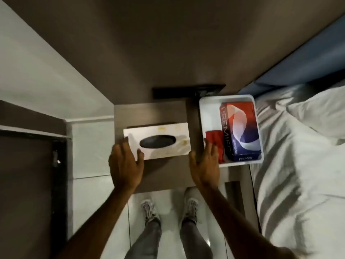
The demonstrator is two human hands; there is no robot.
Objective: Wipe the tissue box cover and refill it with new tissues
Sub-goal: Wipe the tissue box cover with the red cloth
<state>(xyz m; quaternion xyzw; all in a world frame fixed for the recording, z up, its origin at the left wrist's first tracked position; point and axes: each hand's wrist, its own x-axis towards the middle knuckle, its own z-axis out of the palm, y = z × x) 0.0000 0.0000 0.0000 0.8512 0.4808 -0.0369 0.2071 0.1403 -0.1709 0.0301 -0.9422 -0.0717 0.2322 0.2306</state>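
On our bench [164, 171] the tissue box cover [158, 142] lies at one o'clock of our left hand [125, 165], fingers [124, 144] spread on its end; right hand [205, 165] open, empty.

You have a white tissue box cover [158, 142] lying flat on the brown bedside table [149, 113]. It is long, and its top has a dark oval hole in the middle. A few faint yellow marks show on the white top. Its left end is partly hidden.

To its right, well apart, sits the new tissue box [239, 129]. It is red, blue and white, with the word PREMIER on it. It lies flat inside a white tray [209, 113], on the tray's right side. A red cloth [216, 141] lies crumpled just beside it, on its left.
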